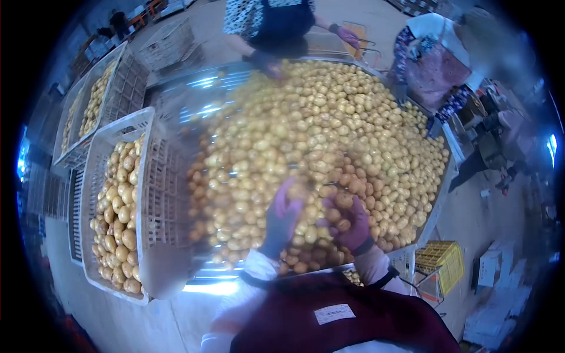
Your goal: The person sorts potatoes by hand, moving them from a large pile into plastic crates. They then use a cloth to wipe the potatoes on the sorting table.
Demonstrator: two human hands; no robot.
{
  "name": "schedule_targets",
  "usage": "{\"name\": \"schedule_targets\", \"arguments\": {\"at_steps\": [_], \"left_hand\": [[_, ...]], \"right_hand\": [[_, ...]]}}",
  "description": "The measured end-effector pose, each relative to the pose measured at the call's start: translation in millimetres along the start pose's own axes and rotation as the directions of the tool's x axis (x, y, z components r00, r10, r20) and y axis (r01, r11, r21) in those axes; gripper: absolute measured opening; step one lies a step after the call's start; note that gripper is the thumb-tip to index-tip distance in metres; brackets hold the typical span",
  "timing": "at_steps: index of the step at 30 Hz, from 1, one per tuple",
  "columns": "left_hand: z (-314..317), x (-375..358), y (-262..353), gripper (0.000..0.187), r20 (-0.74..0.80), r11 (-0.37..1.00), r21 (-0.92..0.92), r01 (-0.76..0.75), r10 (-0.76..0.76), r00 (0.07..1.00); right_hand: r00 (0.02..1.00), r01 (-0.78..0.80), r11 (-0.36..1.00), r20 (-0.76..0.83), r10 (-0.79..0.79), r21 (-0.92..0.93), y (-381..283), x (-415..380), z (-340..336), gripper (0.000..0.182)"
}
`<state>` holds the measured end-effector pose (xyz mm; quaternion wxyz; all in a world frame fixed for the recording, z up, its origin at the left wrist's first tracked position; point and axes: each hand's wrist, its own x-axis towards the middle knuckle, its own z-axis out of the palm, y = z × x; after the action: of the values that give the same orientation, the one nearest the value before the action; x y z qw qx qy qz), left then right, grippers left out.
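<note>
Biggest thing here is the metal desk [206, 94], w/ bare rollers showing on its left side. Nearly all the rest of it is under a huge potato pile [353, 106] — mostly pale yellow ones, w/ a browner patch nr the person's hands.

The person's own maroon apron [376, 323] is up against the near edge. Across the desk there's a co-worker in a dark apron [285, 23], one gloved hand down at the pile's far edge. Another co-worker in patterned sleeves [406, 50] is on the right, both hands by the pile's edge.

Left of the desk is a white crate [159, 206] w/ potatoes in it, and a second slatted crate [126, 79] behind that, also w/ potatoes. A smaller yellow crate [447, 265] sits low at the near right corner.

Both of the person's hands are gloved, purple/grey. Left hand [283, 217] is over the pile, fingers spread — can't tell if they're touching the blurry potato by the tips. Right hand [355, 229] is just beside it, fingers curled round a few brownish potatoes [344, 200], approx mid-desk toward the near side.
</note>
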<state>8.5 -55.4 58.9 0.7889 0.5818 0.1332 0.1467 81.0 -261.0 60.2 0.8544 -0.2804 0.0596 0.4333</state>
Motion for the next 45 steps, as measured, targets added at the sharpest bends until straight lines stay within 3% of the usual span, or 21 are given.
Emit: {"name": "schedule_targets", "arguments": {"at_steps": [4, 6, 8, 11, 12, 13, 14, 16, 18, 20, 22, 23, 28, 31, 34, 37, 38, 39, 41, 43, 45], "left_hand": [[34.1, -36.9, 22.9, 0.061, 0.185, 0.981, -0.119, 0.153, -0.130, 0.974], [40.4, -37.8, 23.8, 0.061, 0.341, 0.907, 0.305, -0.289, 0.179, 0.923], [52.1, -50.6, 21.7, 0.065, 0.412, 0.990, 0.136, 0.033, -0.087, 0.907], [65.5, -66.9, 12.8, 0.072, 0.467, 0.989, -0.021, 0.149, -0.122, 0.876], [65.7, -68.6, 10.7, 0.072, 0.552, 0.882, 0.257, -0.395, 0.201, 0.809], [62.7, -68.9, 10.2, 0.072, 0.714, 0.443, 0.405, -0.800, 0.394, 0.579], [55.7, -65.5, 11.8, 0.068, 0.675, 0.492, 0.427, -0.759, 0.385, 0.630], [37.5, -49.3, 17.0, 0.061, 0.596, 0.589, 0.451, -0.670, 0.360, 0.718], [6.9, -27.0, 24.1, 0.053, 0.472, 0.603, 0.553, -0.575, 0.342, 0.813], [-49.3, -5.8, 21.9, 0.041, 0.250, 0.501, 0.709, -0.497, 0.480, 0.841], [-106.0, 3.5, 27.8, 0.042, -0.113, 0.830, 0.536, -0.152, 0.249, 0.962], [-133.5, 9.8, 35.4, 0.048, -0.047, 0.628, 0.740, -0.242, 0.407, 0.912], [-198.1, 8.9, -6.8, 0.055, -0.018, 0.553, 0.828, -0.093, 0.192, 0.981], [-168.7, -6.4, -22.6, 0.064, 0.212, -0.004, 0.974, -0.227, 0.379, 0.901], [-161.7, -9.0, -20.7, 0.068, 0.154, 0.051, 0.982, -0.184, 0.354, 0.922], [-162.8, -8.3, -13.0, 0.069, 0.126, 0.084, 0.984, -0.159, 0.305, 0.944], [-164.3, -8.5, -10.8, 0.069, 0.111, 0.118, 0.982, -0.149, 0.279, 0.954], [-168.4, -7.8, -9.5, 0.070, 0.095, 0.149, 0.980, -0.136, 0.255, 0.962], [-178.1, -6.1, -3.8, 0.071, 0.075, 0.296, 0.949, -0.112, 0.134, 0.988], [-179.5, -2.9, 9.1, 0.073, 0.046, 0.343, 0.938, -0.052, 0.025, 0.999], [-173.4, -0.4, 14.0, 0.075, 0.002, 0.349, 0.937, -0.011, 0.025, 1.000]], "right_hand": [[0.995, 0.041, 0.985, 0.082, -0.056, 0.169, 21.6, -31.4, 30.1, 0.073], [0.963, -0.044, 0.950, 0.267, -0.043, 0.310, 22.7, -43.9, 27.1, 0.065], [0.959, 0.263, 0.946, 0.163, -0.234, -0.192, 27.0, -62.0, 31.6, 0.061], [0.618, 0.578, 0.046, 0.401, -0.677, -0.814, 39.5, -77.9, 5.8, 0.056], [0.487, 0.482, -0.258, 0.501, -0.716, -0.837, 41.2, -86.9, -8.7, 0.054], [0.531, 0.556, -0.049, 0.400, -0.747, -0.829, 39.8, -113.2, -28.1, 0.050], [0.567, 0.614, 0.158, 0.294, -0.769, -0.773, 38.3, -139.1, -46.8, 0.045], [0.773, 0.635, 0.771, 0.034, -0.634, -0.060, 37.9, -201.4, -89.2, 0.041], [0.898, 0.419, 0.698, -0.153, -0.412, 0.580, 38.0, -249.3, -123.2, 0.039], [0.730, 0.667, 0.665, -0.471, -0.495, 0.335, 44.6, -286.6, -160.9, 0.039], [0.409, 0.768, 0.639, -0.725, -0.554, -0.055, 54.6, -319.5, -205.7, 0.039], [0.238, 0.730, 0.643, -0.796, -0.556, -0.231, 60.0, -334.2, -225.7, 0.039], [-0.363, -0.035, 0.724, -0.666, -0.652, -0.689, 69.2, -354.4, -260.8, 0.040], [-0.209, -0.475, 0.338, -0.269, -0.940, -0.812, 45.5, -278.1, -204.3, 0.041], [0.240, -0.309, -0.101, 0.025, -0.970, -0.946, 24.1, -145.2, -92.2, 0.042], [0.671, 0.063, -0.277, 0.246, -0.699, -0.959, 41.8, -3.9, -9.6, 0.043], [0.689, 0.147, -0.445, 0.414, -0.595, -0.883, 56.1, 40.5, -7.4, 0.046], [0.782, 0.254, -0.307, 0.382, -0.493, -0.917, 60.3, 74.1, 19.6, 0.049], [0.871, 0.125, -0.609, 0.381, -0.310, -0.784, 65.9, 113.0, 38.4, 0.053], [0.912, 0.117, -0.547, 0.308, -0.271, -0.829, 64.7, 148.9, 24.6, 0.045], [0.952, 0.189, -0.194, 0.228, -0.205, -0.963, 47.6, 168.5, 7.0, 0.041]]}}
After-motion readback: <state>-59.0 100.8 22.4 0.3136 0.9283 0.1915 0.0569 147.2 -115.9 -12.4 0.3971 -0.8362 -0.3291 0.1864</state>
